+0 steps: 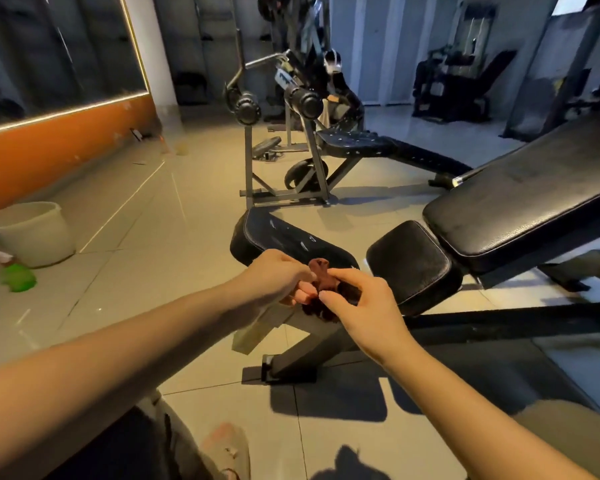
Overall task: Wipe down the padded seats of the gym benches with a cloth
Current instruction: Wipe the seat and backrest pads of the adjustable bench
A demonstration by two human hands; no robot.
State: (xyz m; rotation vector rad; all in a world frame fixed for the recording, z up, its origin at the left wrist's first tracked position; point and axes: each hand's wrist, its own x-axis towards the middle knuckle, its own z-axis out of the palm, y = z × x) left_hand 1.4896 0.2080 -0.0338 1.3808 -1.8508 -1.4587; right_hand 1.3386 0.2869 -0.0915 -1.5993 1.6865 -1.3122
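Cloth: small dark red-brown cloth [321,271], bunched up; held in the air btw both hands; a twisted tip sticks up above the fingers; a darker wad hangs below, partly hidden behind the right hand
Left hand: left hand [281,273] closed on the cloth's left side; fingers curled under, fingertips [303,296] pinching the fabric; forearm comes in from lower left
Right hand: right hand [364,306] grips the cloth's right side w/ thumb and forefinger; other fingers curve round the wad; the two hands nearly touch
Cloth vs benches: seen over the near end of the black stitched leather pad [284,239]; just left of the small black padded seat [413,263]; can't tell if the wad brushes the pad
Near bench: seat meets a long black padded backrest [534,199] tilted up to the right; dark steel frame [499,323] runs below along the floor
Far bench: black studded bench [354,143] w/ foam rollers, well apart, behind
Floor: pale grey tiles [153,237]; pale plastic bucket [32,233] at left near the orange wall [49,150]; green item [18,277] just in front of the bucket, too blurred to id
Wall: big mirror [49,57] w/ lit edge above the orange band
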